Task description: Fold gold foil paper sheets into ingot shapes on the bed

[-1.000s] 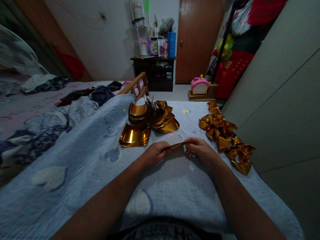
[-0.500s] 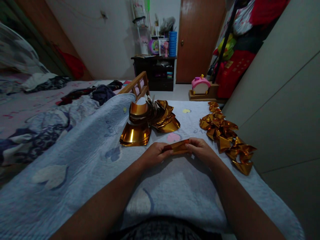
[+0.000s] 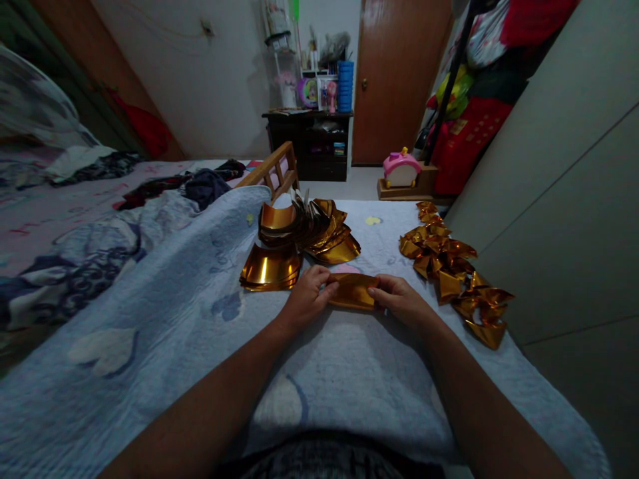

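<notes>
A folded piece of shiny gold foil paper stretches between my two hands, just above the quilt. My left hand pinches its left end between thumb and fingers. At the right end, my right hand grips it the same way. Beyond my left hand lie a stack of gold foil sheets and a fanned, curling heap of more sheets. To the right of my right hand, several folded gold foil pieces form a long row.
The light blue quilt covers the surface under my hands. A wooden rail stands at its far left edge. Farther back are a dark cabinet, a door and a pink toy. A pale panel borders the right side.
The foil paper has turned so that more of its broad face shows, now wider between my hands. My left hand has shifted slightly up and its grip has changed; my right hand barely moved.
</notes>
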Tool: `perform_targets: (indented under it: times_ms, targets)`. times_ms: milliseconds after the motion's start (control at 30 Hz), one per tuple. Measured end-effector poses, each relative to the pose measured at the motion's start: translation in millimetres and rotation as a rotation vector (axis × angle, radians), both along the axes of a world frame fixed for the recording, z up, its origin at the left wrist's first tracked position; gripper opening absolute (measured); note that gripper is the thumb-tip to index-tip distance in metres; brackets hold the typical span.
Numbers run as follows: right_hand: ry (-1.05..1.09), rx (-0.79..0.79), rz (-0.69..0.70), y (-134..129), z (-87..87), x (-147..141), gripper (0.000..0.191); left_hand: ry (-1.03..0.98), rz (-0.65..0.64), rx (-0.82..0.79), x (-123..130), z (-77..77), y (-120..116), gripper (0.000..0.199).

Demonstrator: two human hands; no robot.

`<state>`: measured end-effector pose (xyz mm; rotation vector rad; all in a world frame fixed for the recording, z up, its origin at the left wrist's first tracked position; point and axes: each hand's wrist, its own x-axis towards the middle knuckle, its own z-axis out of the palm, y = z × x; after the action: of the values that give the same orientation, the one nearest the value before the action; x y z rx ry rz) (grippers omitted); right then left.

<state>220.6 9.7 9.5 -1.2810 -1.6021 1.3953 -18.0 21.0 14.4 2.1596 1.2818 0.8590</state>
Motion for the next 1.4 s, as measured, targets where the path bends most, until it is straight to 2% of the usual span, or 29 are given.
perform_targets:
  times_ms: [167,433,700,1033,1200,1400]
  targets:
    - [-0.025,0.015,-0.018,0.4,-4.9,-2.0,0.025,0.137,0.096,0.017,-0.4,-9.2,3.6,0.012]
    - [-0.112,0.101,-0.038,-1.1,-1.7,-5.1,0.020,0.224,0.052,-0.032,1.2,-13.3,4.2,0.007]
    - [-0.129,0.080,-0.046,-0.6,-1.8,-5.1,0.018,0.130,-0.020,-0.069,0.4,-12.2,7.4,0.007]
    - [-0.134,0.073,-0.032,0.2,-2.3,-5.5,0.016,0.101,0.060,-0.013,2.4,-19.8,7.2,0.003]
    - [-0.142,0.066,-0.029,-0.8,-0.9,-4.9,0.016,0.036,0.045,-0.071,2.4,-16.8,6.2,0.008]
    - [-0.137,0.102,-0.042,-0.8,-1.0,-4.2,0.017,-0.095,0.019,-0.148,3.1,-15.0,5.4,0.005]
